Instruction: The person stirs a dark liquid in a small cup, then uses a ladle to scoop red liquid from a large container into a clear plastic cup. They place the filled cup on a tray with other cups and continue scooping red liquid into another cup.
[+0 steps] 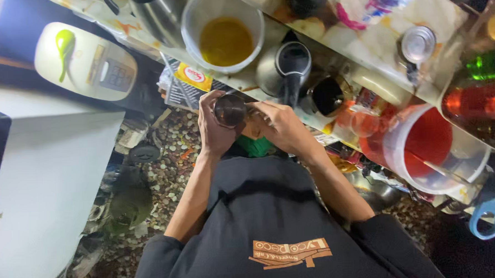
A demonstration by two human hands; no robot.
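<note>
At worktop edge: left hand wraps small dark glass, glass at its 1 o'clock. Right hand closed, fingers pinch glass rim from 3 o'clock.

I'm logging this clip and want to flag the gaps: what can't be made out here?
- Head view: the contents of the small dark cup are unreadable; the left hand wraps round it.
- What the right hand pinches at the rim is hidden by its own fingers.
- The green bottle and blue cup are cut off by the right edge.
</note>
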